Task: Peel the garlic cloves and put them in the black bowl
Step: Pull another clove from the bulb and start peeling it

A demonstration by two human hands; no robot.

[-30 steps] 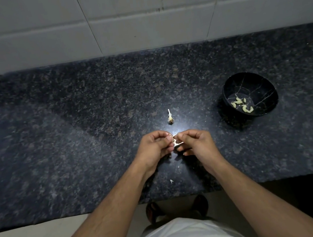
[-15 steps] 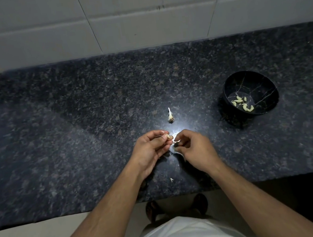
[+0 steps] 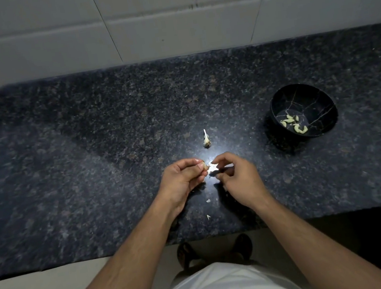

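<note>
- One garlic clove (image 3: 204,166), tan, partly skinned, sitting pinched in left hand (image 3: 183,180) fingertips
- right hand (image 3: 238,178) gripping white peel (image 3: 212,167)
- black bowl (image 3: 303,110) holding several pale peeled cloves (image 3: 294,124) on table (image 3: 88,159)

A counter (image 3: 88,159) of dark speckled granite, polished smooth, with a bright glare spot on its gloss just in front of the hands. Behind the counter, a wall (image 3: 166,24) of large pale tiles, smooth with a dull sheen and thin grout lines. On the counter's right side, a black bowl (image 3: 321,100), glossy, veined with thin pale lines like marble. In the middle of the counter, thin, papery white garlic skin (image 3: 206,139), dry and matt.
</note>
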